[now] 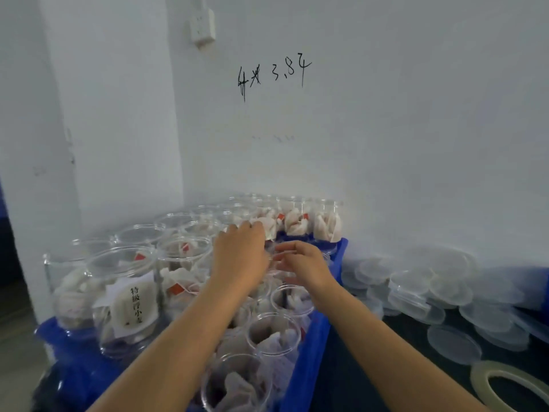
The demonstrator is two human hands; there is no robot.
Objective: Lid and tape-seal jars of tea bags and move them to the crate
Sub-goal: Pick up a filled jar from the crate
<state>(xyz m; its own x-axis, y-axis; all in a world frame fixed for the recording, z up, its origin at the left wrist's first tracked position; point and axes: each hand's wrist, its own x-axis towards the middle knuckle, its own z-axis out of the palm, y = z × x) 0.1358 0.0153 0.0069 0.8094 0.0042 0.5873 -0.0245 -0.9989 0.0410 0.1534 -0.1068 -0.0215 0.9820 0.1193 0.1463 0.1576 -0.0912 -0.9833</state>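
Both hands reach over blue crate (312, 346) packed with open jars (271, 331). Left hand (239, 254) fingers curled on a jar; right hand (303, 264) pinches jar rim. Lids (451, 344) piled right, one tape roll (505, 388) near right forearm. Wall close behind.

You have clear, lidless jars (178, 257) of white tea bags (292, 226) standing upright and packed close in the blue crate (309, 349) at your 11 o'clock. A heap of clear round lids (436, 289) lies at 2 o'clock, just beside the crate. The tape roll (511, 391) lies flat at 4 o'clock.
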